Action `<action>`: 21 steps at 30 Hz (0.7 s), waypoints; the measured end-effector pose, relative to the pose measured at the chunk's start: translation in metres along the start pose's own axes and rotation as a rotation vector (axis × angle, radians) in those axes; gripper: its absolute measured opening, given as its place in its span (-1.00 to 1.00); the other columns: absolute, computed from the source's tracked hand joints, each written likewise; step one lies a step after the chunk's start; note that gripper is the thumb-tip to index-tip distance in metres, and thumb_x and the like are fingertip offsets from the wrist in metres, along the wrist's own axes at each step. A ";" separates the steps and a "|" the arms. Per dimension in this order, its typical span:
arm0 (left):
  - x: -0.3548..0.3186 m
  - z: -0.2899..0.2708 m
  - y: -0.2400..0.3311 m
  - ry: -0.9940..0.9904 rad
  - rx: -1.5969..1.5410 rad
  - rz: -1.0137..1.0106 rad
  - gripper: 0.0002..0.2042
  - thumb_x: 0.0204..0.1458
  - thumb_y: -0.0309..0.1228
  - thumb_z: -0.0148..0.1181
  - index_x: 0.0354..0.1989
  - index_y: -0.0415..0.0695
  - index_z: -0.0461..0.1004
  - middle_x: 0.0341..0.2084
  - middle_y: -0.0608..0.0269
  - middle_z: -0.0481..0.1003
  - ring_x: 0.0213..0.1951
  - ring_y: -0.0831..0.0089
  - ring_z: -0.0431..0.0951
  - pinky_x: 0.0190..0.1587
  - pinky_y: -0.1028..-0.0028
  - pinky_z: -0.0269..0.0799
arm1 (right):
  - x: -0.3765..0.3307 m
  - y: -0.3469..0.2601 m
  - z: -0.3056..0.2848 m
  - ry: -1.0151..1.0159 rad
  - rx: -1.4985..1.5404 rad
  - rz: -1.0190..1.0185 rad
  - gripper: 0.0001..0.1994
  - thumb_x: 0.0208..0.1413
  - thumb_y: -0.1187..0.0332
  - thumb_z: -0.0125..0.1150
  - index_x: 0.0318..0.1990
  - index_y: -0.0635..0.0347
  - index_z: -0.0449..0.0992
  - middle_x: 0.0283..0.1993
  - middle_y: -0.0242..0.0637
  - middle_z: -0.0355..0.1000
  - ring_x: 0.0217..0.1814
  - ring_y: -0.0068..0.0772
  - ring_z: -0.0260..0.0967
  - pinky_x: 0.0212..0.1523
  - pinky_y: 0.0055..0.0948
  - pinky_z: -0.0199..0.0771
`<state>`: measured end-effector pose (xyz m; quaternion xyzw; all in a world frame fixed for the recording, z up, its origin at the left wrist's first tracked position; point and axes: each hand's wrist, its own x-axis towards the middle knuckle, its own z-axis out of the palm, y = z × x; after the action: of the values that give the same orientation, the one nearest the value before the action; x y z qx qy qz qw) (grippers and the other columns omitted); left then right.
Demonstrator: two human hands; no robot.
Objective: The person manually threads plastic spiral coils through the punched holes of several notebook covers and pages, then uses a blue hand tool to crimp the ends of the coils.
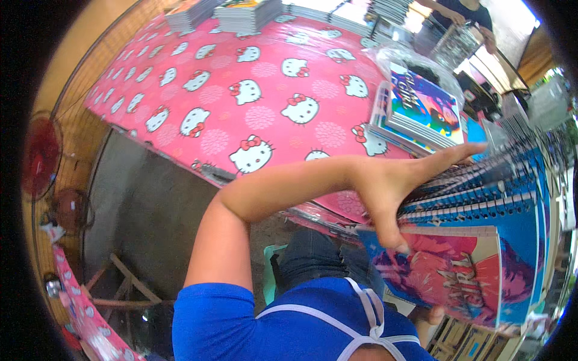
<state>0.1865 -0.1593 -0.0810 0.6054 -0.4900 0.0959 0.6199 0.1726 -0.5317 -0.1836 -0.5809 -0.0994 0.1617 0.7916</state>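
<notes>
Notebooks (445, 271) sit by the near right side of the table (265, 138), my left hand (385, 183) spread, unclenched, across their coils (469, 207), my right hand (428, 316) farther from it, grip too hidden to tell, and I'd press evenly, aligning coiled edges.

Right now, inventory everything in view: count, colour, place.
Cat-print tabletop: one, pink, upper centre.
Far booklet stacks: several, pale-edged, tabletop's far edge.
Near booklet pile: one, multicoloured, tabletop's right.
Clear plastic: one bunch, colourless, behind that pile.
Spiral notebooks: several, mostly blue, right.
Front notebook: one, pinkish-red, lower right.
Seat edge: one, green, lower centre.
Red object: one, red, far left.
Wooden frame: one, brown, lower left.
Co-worker: one, dark top, upper right.
Shirt: one, blue, bottom.
Left hand: one, bare, across notebooks' top edge.
Right hand: one, bare, below them.
</notes>
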 end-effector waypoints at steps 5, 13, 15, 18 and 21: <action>0.001 0.001 -0.059 -0.111 -0.046 -0.092 0.43 -0.53 -0.25 0.61 0.35 -0.15 -0.60 0.36 -0.07 -0.23 0.38 0.24 -0.22 0.35 0.31 -0.27 | -0.039 0.017 -0.001 0.186 -0.036 -0.016 -0.23 -0.12 0.07 0.36 0.21 0.21 0.13 0.10 -0.17 0.31 0.03 -0.24 0.36 0.02 -0.22 0.43; 0.010 0.030 -0.081 0.014 -0.327 0.025 0.30 -0.46 -0.24 0.57 0.38 -0.22 -0.38 0.33 -0.01 -0.07 0.34 0.31 -0.07 0.32 0.37 -0.15 | -0.047 0.034 0.012 0.260 -0.048 -0.023 -0.28 -0.10 0.08 0.33 0.17 0.21 0.17 0.08 -0.18 0.32 0.02 -0.25 0.35 0.02 -0.22 0.42; 0.012 0.027 -0.075 -0.020 -0.258 0.000 0.28 -0.43 -0.24 0.55 0.38 -0.22 -0.37 0.31 -0.01 -0.03 0.33 0.30 -0.04 0.32 0.38 -0.16 | -0.050 0.035 0.014 0.278 -0.051 -0.027 -0.29 -0.10 0.09 0.33 0.17 0.22 0.18 0.08 -0.18 0.32 0.01 -0.26 0.35 0.01 -0.23 0.42; 0.022 0.014 -0.085 -0.121 -0.422 -0.045 0.33 -0.46 -0.23 0.58 0.38 -0.20 -0.43 0.32 -0.01 -0.05 0.34 0.29 -0.06 0.33 0.38 -0.20 | -0.049 0.034 0.014 0.296 -0.063 -0.037 -0.31 -0.09 0.09 0.31 0.15 0.22 0.19 0.07 -0.18 0.33 0.01 -0.27 0.35 0.01 -0.23 0.41; 0.014 0.015 -0.089 -0.161 -0.689 -0.153 0.35 -0.46 -0.23 0.59 0.38 -0.20 -0.46 0.32 -0.02 -0.06 0.35 0.29 -0.09 0.33 0.40 -0.21 | -0.052 0.039 0.015 0.302 -0.060 -0.040 -0.33 -0.08 0.09 0.30 0.14 0.22 0.20 0.06 -0.18 0.33 0.01 -0.27 0.34 0.01 -0.23 0.41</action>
<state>0.2492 -0.2007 -0.1326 0.4016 -0.4939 -0.1694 0.7524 0.1136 -0.5273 -0.2147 -0.6199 0.0047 0.0537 0.7828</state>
